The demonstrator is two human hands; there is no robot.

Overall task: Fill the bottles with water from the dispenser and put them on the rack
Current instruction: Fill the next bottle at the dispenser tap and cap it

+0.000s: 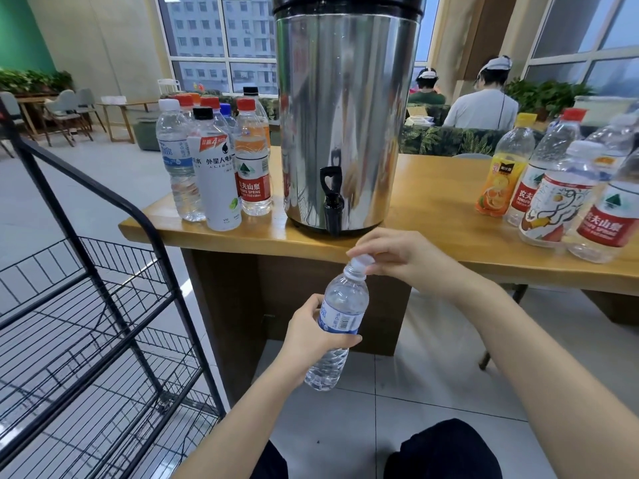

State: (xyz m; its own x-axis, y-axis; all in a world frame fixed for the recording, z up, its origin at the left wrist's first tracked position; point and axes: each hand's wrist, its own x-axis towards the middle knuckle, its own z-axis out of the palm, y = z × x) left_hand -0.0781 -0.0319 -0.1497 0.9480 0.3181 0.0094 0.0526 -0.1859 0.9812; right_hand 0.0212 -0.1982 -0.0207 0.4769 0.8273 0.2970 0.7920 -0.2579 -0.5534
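My left hand (313, 328) grips a clear water bottle (337, 326) with a blue-and-white label around its middle, holding it tilted in front of the table, below the tap. My right hand (387, 252) pinches the bottle's white cap (363, 261) at the top. The steel dispenser (345, 108) stands on the wooden table (432, 216), its black tap (332, 202) just above the bottle. The black wire rack (103, 305) stands at the left, and its visible shelves hold nothing.
Several capped bottles (221, 160) stand in a group on the table left of the dispenser. Several more bottles (560, 188) stand at the right edge. Two people (484, 102) sit behind the table, backs turned. Tiled floor lies below.
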